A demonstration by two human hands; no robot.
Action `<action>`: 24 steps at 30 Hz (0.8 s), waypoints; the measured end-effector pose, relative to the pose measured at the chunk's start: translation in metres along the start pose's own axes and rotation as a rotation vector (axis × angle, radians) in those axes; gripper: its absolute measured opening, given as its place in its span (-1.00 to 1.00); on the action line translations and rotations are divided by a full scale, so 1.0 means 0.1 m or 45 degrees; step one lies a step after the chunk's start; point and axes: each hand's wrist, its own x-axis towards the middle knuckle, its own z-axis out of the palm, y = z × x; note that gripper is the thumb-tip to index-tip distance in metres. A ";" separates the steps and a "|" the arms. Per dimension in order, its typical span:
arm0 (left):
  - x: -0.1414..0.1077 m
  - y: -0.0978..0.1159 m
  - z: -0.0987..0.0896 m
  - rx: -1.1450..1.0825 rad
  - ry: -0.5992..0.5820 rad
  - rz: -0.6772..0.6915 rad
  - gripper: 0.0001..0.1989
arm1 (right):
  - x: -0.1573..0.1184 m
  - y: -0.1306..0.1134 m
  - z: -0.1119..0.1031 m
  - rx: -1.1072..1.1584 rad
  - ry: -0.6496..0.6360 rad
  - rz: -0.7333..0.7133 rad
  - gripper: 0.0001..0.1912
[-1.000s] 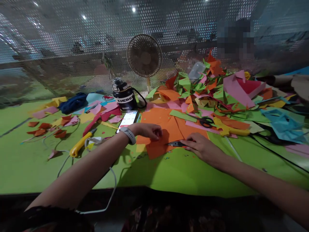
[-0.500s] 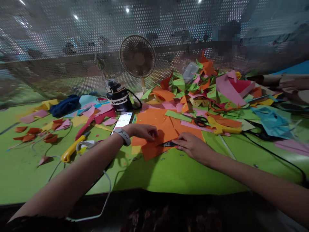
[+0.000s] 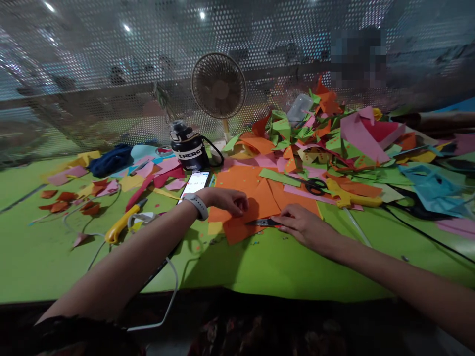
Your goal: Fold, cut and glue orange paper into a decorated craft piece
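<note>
My left hand, with a light watch strap on the wrist, is over the orange paper sheets. Its fingers are curled closed, and I cannot make out whether anything is between them. To its right, my right hand pinches the end of a small dark pointed tool, whose tip points left over a smaller orange sheet. The tool's exact kind is unclear. Black-handled scissors lie just beyond my right hand. A lit phone is beyond my left wrist.
A black bottle and a fan stand at the back. Coloured paper scraps are heaped behind and right. Beside them lies a yellow glue gun with a black cord. A yellow-handled tool and white cable lie left.
The whole view has shifted, so things appear slightly farther right. Both hands keep nearly the same pose, with the dark tool still in my right hand.
</note>
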 end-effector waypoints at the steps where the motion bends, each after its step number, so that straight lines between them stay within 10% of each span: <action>1: 0.00 0.00 0.00 0.004 0.000 0.000 -0.68 | 0.00 -0.01 0.00 -0.014 0.003 0.002 -0.66; 24: -0.01 0.08 0.00 0.000 0.027 -0.025 -0.72 | 0.10 -0.18 0.03 -0.042 -0.012 -0.021 -0.66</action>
